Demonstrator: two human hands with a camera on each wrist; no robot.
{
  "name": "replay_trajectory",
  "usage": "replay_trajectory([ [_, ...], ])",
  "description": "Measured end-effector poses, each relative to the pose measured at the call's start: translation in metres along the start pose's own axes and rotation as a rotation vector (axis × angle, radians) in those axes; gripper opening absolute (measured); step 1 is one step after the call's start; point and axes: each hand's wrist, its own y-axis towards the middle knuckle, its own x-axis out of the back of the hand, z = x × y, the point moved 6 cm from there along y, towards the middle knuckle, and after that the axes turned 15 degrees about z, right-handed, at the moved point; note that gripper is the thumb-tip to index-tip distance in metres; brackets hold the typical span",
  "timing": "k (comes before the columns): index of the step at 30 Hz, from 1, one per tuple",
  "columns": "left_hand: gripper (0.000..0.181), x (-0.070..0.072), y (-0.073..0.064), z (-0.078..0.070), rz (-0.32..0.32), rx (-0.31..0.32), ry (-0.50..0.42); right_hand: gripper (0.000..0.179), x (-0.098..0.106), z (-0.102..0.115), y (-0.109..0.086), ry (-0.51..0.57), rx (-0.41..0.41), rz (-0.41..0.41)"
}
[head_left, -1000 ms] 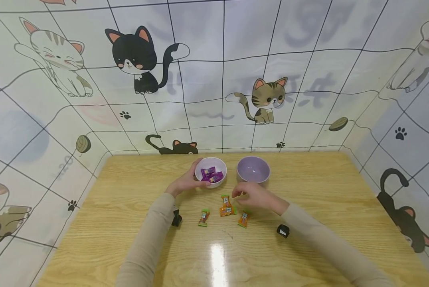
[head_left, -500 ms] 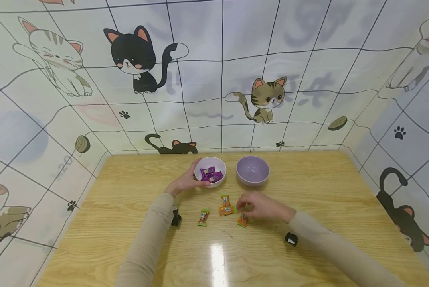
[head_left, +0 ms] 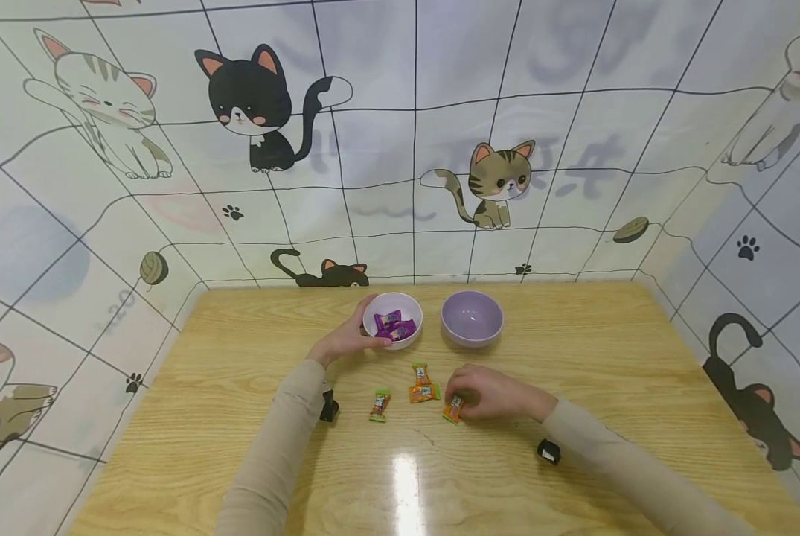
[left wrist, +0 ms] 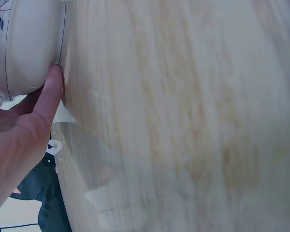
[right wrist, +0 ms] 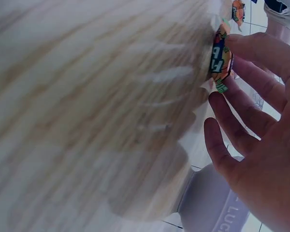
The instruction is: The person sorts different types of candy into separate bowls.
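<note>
My left hand [head_left: 348, 339] holds the side of a white bowl [head_left: 411, 309], its thumb at the near rim. Several purple-wrapped candies [head_left: 400, 329] lie inside the bowl. In the left wrist view the bowl's outer wall [left wrist: 34, 43] shows a blue leaf pattern. My right hand [head_left: 493, 392] is at an orange-wrapped candy [head_left: 452, 411] with green ends, pinching it at the table top. The right wrist view shows thumb and fingers around this candy [right wrist: 221, 55], the other fingers spread loosely. Other orange candies [head_left: 424, 393] lie to its left, two touching and one [head_left: 379, 406] apart.
A purple bowl [head_left: 472, 318] with nothing in it stands right of the white one, beyond my right hand. The wooden table [head_left: 239, 327] meets cat-patterned walls [head_left: 386, 149] at the back and sides. Black wrist devices [head_left: 548, 451] sit under both wrists.
My right hand has moved from in front of the purple bowl down toward the person, onto the rightmost orange candy, and its fingers have closed there. The left hand stays at the white bowl.
</note>
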Motion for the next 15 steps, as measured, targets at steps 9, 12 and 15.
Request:
replay_trajectory([
  [9, 0.105, 0.005, 0.015, 0.022, -0.015, 0.013, 0.005, 0.022, 0.0, -0.006, 0.001, -0.023, -0.003, -0.036],
  [12, 0.107, 0.007, 0.021, 0.031, -0.029, 0.008, 0.003, 0.02, 0.001, -0.009, 0.001, -0.008, -0.019, -0.035],
  [15, 0.107, 0.007, 0.021, 0.032, -0.042, -0.001, -0.014, 0.019, 0.001, -0.013, 0.002, 0.009, -0.037, -0.027],
])
